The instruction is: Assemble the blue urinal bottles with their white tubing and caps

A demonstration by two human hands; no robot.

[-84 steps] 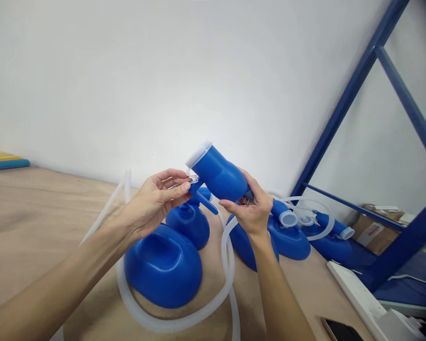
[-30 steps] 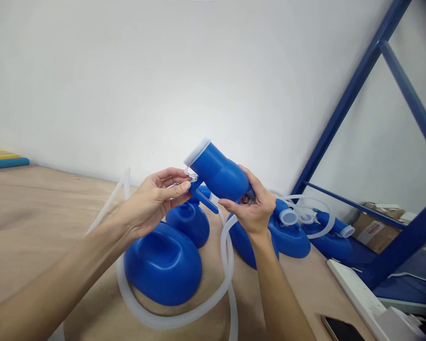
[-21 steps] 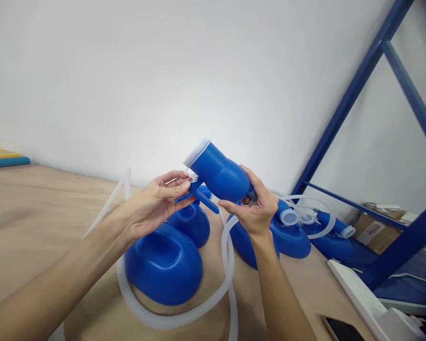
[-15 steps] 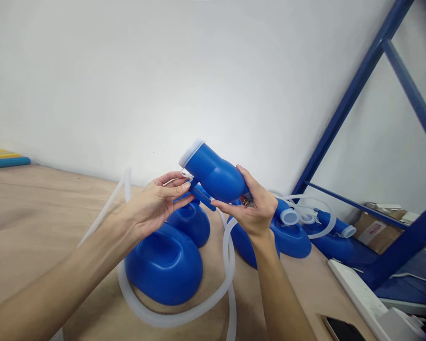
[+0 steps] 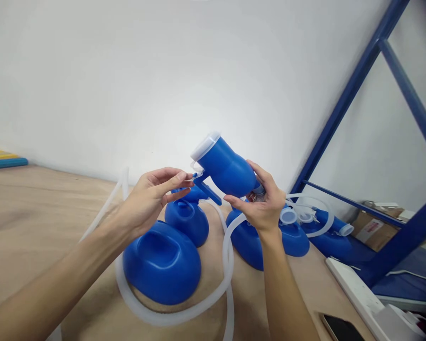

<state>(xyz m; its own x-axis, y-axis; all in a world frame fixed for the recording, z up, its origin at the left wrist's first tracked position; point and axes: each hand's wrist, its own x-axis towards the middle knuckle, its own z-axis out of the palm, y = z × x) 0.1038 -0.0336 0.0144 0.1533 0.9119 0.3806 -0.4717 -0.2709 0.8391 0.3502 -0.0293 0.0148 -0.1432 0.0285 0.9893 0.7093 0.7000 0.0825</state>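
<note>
My right hand point(image 5: 264, 199) is wrapped round the narrow lower end of a blue plastic piece point(image 5: 230, 166), raised above the table. A whitish translucent cap point(image 5: 206, 146) covers its wide upper-left end. Below it juts a blue handle-like bar point(image 5: 210, 190). At the cap's strap near the bar, my left hand point(image 5: 163, 189) pinches a small piece between thumb and fingers; its exact shape is hard to tell. A white hose point(image 5: 184, 316) curves over the table beneath, around a blue container point(image 5: 163, 265).
More blue containers stand behind point(image 5: 188, 222) and to the right point(image 5: 294, 239). At the right are a blue metal frame point(image 5: 344, 94), a white strip point(image 5: 355, 293), a phone point(image 5: 342, 327) and a cardboard box point(image 5: 372, 229). Yellow and blue items point(image 5: 5, 161) lie far left.
The blue piece and my right hand have moved slightly right. My left hand now sits farther from the piece's body, with the strap and blue bar more exposed.
</note>
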